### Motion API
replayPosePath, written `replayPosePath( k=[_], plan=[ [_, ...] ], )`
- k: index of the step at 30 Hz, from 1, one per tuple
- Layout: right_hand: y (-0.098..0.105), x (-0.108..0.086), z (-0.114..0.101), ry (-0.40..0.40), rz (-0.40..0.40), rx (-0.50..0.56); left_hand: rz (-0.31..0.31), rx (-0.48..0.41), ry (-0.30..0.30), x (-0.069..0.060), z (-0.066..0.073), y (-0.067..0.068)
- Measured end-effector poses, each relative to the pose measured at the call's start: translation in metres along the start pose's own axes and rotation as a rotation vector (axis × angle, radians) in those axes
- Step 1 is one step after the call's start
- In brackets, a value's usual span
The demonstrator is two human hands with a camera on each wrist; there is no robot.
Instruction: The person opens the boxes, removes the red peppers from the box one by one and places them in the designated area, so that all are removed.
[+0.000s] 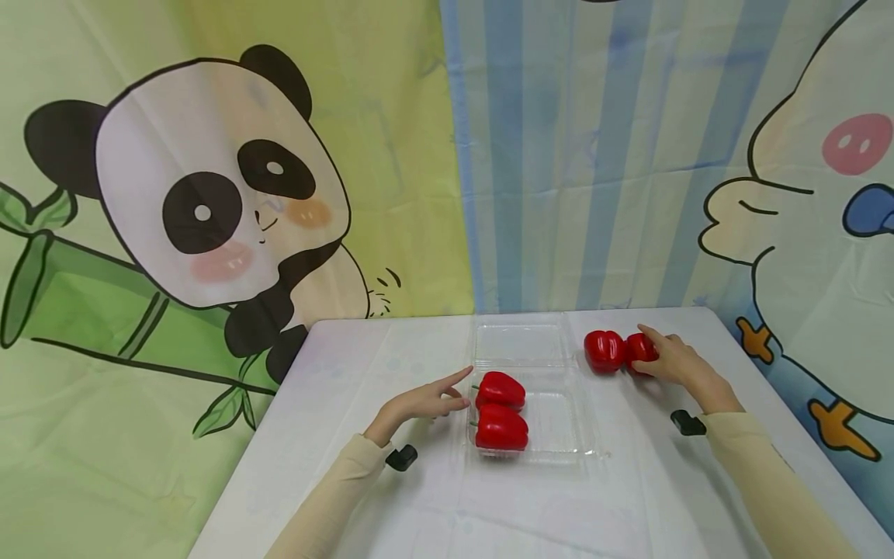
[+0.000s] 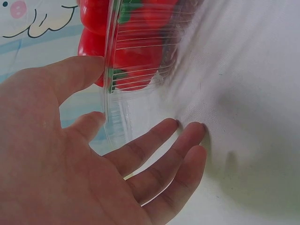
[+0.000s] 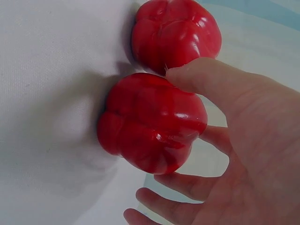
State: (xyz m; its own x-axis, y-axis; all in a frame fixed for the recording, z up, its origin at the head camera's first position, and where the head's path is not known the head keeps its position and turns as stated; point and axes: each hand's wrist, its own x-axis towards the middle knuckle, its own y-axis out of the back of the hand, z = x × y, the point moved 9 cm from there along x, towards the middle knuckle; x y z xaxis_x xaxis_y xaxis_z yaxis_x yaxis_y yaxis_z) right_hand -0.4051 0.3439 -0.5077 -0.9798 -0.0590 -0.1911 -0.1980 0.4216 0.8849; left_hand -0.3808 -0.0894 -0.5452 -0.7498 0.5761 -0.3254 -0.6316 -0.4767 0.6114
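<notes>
My right hand (image 1: pixel 673 357) grips a red bell pepper (image 3: pixel 152 124), thumb on one side and fingers on the other. In the right wrist view a second red bell pepper (image 3: pixel 176 35) sits close beside it. Two more red bell peppers, a nearer one (image 1: pixel 501 428) and a farther one (image 1: pixel 500 390), lie on their sides in a clear plastic clamshell box (image 1: pixel 555 427), stems toward the left. At the box's left side is my left hand (image 1: pixel 422 400). Its thumb and index finger touch the rim (image 2: pixel 108 51), while the other fingers extend loosely, holding nothing.
The box's clear lid (image 1: pixel 520 344) lies folded back behind its base on the white table (image 1: pixel 391 349). Printed cloth with a panda (image 1: pixel 223 163) and blue stripes hangs behind the table's far edge.
</notes>
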Motion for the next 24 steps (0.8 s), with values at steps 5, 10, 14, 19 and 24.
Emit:
replayPosePath(
  k=[5,10,14,19,24],
  plan=[
    [0.0009,-0.0020,-0.0016,0.009,-0.001,0.015,-0.001,-0.002,-0.001,0.0003,0.0002,0.0001],
    [0.0013,-0.0032,-0.0017,0.002,0.003,0.026,-0.008,-0.012,0.004,-0.0011,0.0010,-0.0002],
    [0.0016,-0.0033,-0.0027,-0.003,-0.001,0.040,-0.011,-0.021,0.001,-0.0025,0.0022,0.0002],
    [0.0026,-0.0042,-0.0053,-0.002,-0.003,0.043,-0.014,-0.031,0.011,-0.0021,0.0013,0.0001],
    [0.0057,-0.0059,-0.0086,-0.003,0.003,0.033,-0.018,-0.036,0.012,-0.0028,0.0015,-0.0008]
  ],
)
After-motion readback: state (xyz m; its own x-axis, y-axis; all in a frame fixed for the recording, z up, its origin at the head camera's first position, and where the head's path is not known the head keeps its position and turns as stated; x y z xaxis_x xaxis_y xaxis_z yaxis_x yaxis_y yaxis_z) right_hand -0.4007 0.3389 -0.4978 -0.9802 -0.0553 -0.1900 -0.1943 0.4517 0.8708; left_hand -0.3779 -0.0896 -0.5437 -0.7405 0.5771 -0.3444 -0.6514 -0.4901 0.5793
